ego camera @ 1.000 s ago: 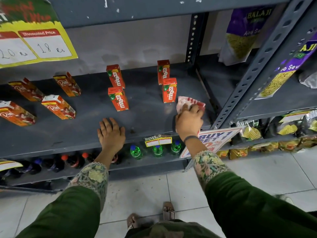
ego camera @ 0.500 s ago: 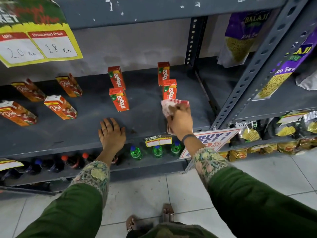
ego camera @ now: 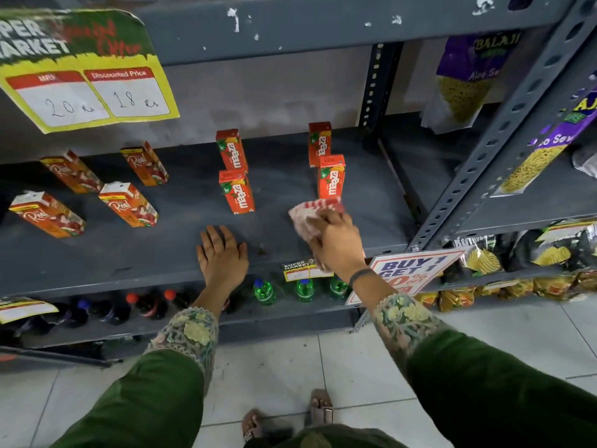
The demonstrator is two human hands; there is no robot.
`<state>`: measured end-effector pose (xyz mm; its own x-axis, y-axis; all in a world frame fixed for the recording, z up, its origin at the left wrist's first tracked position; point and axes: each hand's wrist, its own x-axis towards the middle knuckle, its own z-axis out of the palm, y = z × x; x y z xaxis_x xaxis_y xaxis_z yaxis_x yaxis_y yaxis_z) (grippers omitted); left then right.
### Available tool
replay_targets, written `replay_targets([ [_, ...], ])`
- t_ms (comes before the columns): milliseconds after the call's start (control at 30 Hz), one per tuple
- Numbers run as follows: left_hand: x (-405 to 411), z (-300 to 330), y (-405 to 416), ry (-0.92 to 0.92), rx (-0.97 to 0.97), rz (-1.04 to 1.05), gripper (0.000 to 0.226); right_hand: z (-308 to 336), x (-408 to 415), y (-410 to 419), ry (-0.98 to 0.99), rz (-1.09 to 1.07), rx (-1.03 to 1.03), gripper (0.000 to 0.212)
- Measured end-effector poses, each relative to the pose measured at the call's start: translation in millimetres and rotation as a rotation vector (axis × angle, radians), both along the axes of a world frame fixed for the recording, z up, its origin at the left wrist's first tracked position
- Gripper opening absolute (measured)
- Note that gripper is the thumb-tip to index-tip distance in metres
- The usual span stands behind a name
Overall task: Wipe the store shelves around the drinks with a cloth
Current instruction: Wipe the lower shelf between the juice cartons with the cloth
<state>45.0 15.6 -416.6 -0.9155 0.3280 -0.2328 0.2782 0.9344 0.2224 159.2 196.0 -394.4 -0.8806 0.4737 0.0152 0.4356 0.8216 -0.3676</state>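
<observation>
Leftward slides our cloth, bunched in the right hand; left hand flat, open on the shelf. Careful: Maaza carton (touching cloth) could topple!

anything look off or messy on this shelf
A few small things. The BUY 1 GET 1 sign hangs crooked at the shelf's front edge. A small dark spot sits between the left hand and the right hand, which holds the cloth. The upper shelf's paint is chipped.
</observation>
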Motion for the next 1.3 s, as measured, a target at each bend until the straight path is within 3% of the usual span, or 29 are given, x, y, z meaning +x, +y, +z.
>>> replay_targets([
  [67,-0.1,0.4,0.1,0.005,0.006,-0.002,0.062,3.8,7.9,-13.5,0.047,0.092,-0.038,0.033],
  [200,-4.0,2.3,-4.5,0.011,0.033,-0.02,0.061,29.7,-11.8,-29.2,0.454,-0.031,-0.104,0.029],
  [267,-7.8,2.7,-10.3,0.01,0.026,-0.055,0.059,43.0,-51.4,-25.1,0.523,-0.054,-0.083,0.036],
  [367,-13.9,2.2,-18.4,0.01,-0.001,-0.117,0.058,51.7,-106.2,-13.8,0.15,0.051,0.01,0.062],
  [467,-17.3,0.8,-22.7,0.01,-0.004,-0.135,0.057,27.5,-121.4,-2.8,-0.226,0.249,0.123,0.059],
  [533,-17.9,0.7,-22.9,0.009,0.001,-0.139,0.056,6.3,-114.7,0.1,-0.286,0.259,0.112,0.059],
  [733,-15.9,-0.1,-23.0,0.04,-0.001,-0.134,0.056,-16.8,-47.6,-23.2,-0.03,0.197,0.107,0.044],
  [867,-18.9,2.8,-24.5,0.071,0.024,-0.129,0.053,-21.8,-8.5,-54.3,0.062,0.233,0.21,0.049],
  [967,-22.6,10.0,-33.6,0.06,0.229,-0.093,0.046,-24.7,-9.1,-80.9,0.126,0.285,0.166,0.048],
  [1067,-26.5,17.7,-58.3,0.113,0.509,0.047,0.042,-17.6,-14.7,-97.0,0.248,0.408,-0.06,0.043],
  [1133,-35.5,19.0,-85.4,0.246,0.514,0.112,0.041,-12.8,-13.7,-92.8,0.317,0.239,-0.058,0.048],
  [1233,-56.6,13.7,-134.4,0.362,0.4,0.15,0.039,-13.9,-15.3,-70.7,0.322,-0.304,0.008,0.049],
  [1300,-72.3,9.8,-163.5,0.347,0.295,0.115,0.04,-16.6,-23.3,-76.7,0.208,-0.364,0.031,0.049],
])
